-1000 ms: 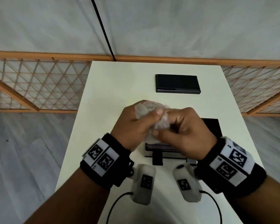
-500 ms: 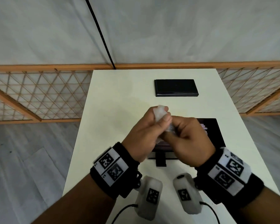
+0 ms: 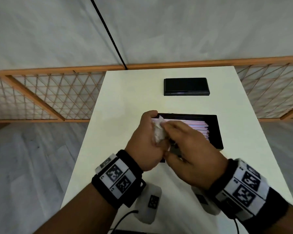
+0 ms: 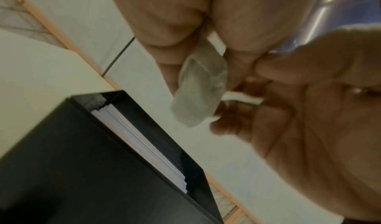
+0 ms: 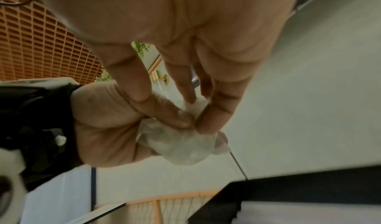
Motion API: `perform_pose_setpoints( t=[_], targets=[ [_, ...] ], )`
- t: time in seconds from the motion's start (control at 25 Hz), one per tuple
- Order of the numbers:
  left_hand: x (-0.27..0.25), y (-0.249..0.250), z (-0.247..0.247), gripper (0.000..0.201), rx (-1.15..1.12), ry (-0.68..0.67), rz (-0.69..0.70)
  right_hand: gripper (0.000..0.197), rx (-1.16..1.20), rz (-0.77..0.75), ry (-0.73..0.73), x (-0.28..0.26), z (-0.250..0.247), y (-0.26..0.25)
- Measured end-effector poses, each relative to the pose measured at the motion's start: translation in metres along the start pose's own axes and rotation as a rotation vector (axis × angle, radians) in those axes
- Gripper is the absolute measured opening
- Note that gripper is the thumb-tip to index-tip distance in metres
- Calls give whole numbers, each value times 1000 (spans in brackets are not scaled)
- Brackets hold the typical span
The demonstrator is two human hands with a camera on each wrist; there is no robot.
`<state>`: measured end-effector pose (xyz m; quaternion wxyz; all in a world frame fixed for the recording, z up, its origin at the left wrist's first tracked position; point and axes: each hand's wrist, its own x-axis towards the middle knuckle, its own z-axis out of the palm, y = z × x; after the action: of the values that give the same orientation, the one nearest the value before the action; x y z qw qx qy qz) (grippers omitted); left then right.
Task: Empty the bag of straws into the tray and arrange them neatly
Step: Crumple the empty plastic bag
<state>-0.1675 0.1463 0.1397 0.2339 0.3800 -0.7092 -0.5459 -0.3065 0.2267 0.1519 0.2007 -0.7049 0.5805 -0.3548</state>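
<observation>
Crinkled clear plastic bag (image 3: 158, 132), apparently empty, squeezed by left hand (image 3: 146, 142) and pinched by right hand (image 3: 188, 152).

straws (image 3: 199, 126) in tray (image 3: 216, 132) | tray on table (image 3: 125, 102), right of centre | box (image 3: 186, 86) behind tray

Head view: even, soft indoor light, moderately bright; no hard shadows on the desk (image 3: 125, 102). Strong wide-angle bowing toward the edges; the rail (image 3: 41, 71) curves at 9 and 3 o'clock. Right hand (image 3: 189, 149) motion-blurred, its wristband markers smeared; left hand (image 3: 147, 141) sharper.

Left wrist view: dimmer, warm cast. Near palm out of focus; tray (image 4: 62, 162) soft and dark. Glare streaks at 1 o'clock.

Right wrist view: dim, palm close and blurred; bag (image 5: 181, 146) soft; edges at 6 o'clock smeared.
</observation>
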Motion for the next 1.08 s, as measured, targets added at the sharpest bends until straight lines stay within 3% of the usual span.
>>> perform_pose_setpoints(
  t=[0.08, 0.16, 0.24, 0.32, 0.4, 0.52, 0.64, 0.72, 0.76, 0.88, 0.96, 1.08],
  targets=[
    [-11, -4, 0, 81, 120, -88, 66, 27, 147, 107, -39, 0, 9, -2],
    [-22, -6, -4, 93, 257, -170, 57, 28, 145, 255, -96, 4, 16, -6],
    [-32, -15, -12, 106, 253, -258, 47, 16, 147, 353, -183, 11, 24, -11],
    [-38, -27, -30, 120, 230, -326, 54, 12, 353, 437, -266, 21, 39, -20],
    [-43, -36, -53, 117, 234, -309, 122, 13, 630, 565, -273, 32, 57, -38],
    [-59, -51, -98, 93, 194, -218, 290, 19, 1020, 846, -191, 54, 102, -73],
    [-79, -66, -151, 83, 167, -202, 276, 17, 1288, 997, -213, 81, 137, -107],
    [-83, -78, -179, 78, 172, -180, 214, 12, 1127, 927, -122, 94, 155, -116],
    [-85, -85, -191, 74, 190, -147, 186, 15, 920, 824, -26, 97, 167, -118],
    [-90, -94, -206, 80, 224, -118, 78, 18, 230, 323, 172, 89, 182, -123],
    [-93, -97, -204, 94, 220, -158, 50, 18, 3, 102, 65, 78, 184, -128],
    [-101, -100, -198, 105, 214, -194, 27, 21, -12, 174, -150, 73, 192, -127]
  ],
)
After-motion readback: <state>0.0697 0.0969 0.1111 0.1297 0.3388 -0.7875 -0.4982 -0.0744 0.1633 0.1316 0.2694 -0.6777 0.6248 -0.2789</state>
